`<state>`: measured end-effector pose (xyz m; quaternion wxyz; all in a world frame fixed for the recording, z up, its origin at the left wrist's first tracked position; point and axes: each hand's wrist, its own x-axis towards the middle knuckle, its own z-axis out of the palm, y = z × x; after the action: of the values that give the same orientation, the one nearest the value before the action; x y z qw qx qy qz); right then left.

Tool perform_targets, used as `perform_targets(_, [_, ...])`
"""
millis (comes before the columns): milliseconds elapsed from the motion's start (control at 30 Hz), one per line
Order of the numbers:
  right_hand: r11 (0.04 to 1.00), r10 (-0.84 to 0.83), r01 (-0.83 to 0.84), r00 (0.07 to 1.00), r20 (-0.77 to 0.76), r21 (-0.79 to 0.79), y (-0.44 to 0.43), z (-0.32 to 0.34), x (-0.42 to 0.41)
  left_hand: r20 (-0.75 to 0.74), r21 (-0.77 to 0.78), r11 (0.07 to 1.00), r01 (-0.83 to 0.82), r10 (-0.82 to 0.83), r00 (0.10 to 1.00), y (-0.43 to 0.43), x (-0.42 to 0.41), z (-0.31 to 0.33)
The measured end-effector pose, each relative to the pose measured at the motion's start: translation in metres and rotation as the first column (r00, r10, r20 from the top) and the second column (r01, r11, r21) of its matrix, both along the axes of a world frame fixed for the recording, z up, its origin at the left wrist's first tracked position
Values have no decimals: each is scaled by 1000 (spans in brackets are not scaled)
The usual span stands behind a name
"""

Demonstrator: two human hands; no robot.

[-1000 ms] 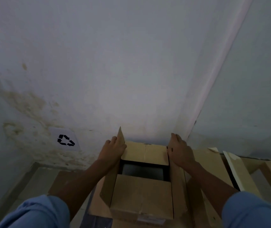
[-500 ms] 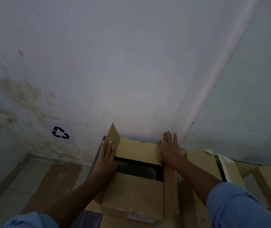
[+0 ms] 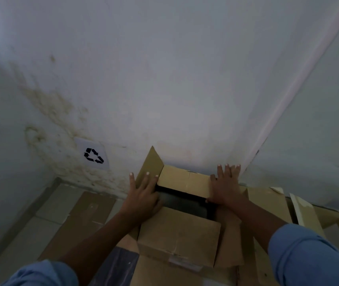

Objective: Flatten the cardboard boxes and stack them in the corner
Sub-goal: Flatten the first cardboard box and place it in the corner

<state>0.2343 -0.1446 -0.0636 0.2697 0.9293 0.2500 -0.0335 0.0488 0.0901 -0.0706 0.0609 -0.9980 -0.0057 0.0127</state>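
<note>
A brown cardboard box (image 3: 177, 238) stands in the wall corner, its top flaps spread and a dark opening in the middle. My left hand (image 3: 143, 196) lies with straight fingers on the left flap (image 3: 151, 166), which still sticks up at an angle. My right hand (image 3: 225, 185) presses flat with spread fingers on the right side flap, close to the wall. The far flap (image 3: 183, 179) lies between my two hands. The near flap covers the front half of the box.
Flat cardboard sheets (image 3: 86, 219) lie on the tiled floor to the left. More cardboard pieces (image 3: 267, 203) lean at the right along the wall. A recycling sign (image 3: 93, 155) is stuck low on the stained wall (image 3: 164, 79).
Both hands have gone from gripping the side flaps to lying flat on them with straight fingers. The flaps have been pushed outward and down, and the view has shifted a little.
</note>
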Motion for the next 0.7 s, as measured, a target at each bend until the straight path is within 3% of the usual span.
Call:
perform_targets(133, [994, 32, -25, 997, -65, 107, -5, 3, 6, 49, -71, 996, -47, 51, 997, 2, -6, 6])
perform_targets(267, [931, 74, -60, 997, -24, 360, -14, 13, 12, 66, -199, 976, -91, 106, 992, 3, -16, 5])
perform_targets(367, [861, -46, 81, 996, -81, 503, -17, 15, 17, 94, -408, 903, -137, 190, 977, -2, -30, 6])
perform_targets(500, [667, -133, 336, 932, -338, 665, -15, 20, 21, 57, -612, 773, -170, 257, 965, -9, -49, 6])
perform_targets(633, [391, -89, 376, 924, -372, 840, -6, 23, 20, 55, -755, 641, -138, 271, 961, -17, -61, 11])
perform_targets(700, [325, -72, 394, 917, -393, 860, -1, 22, 16, 43, -795, 592, -129, 267, 963, -23, -64, 17])
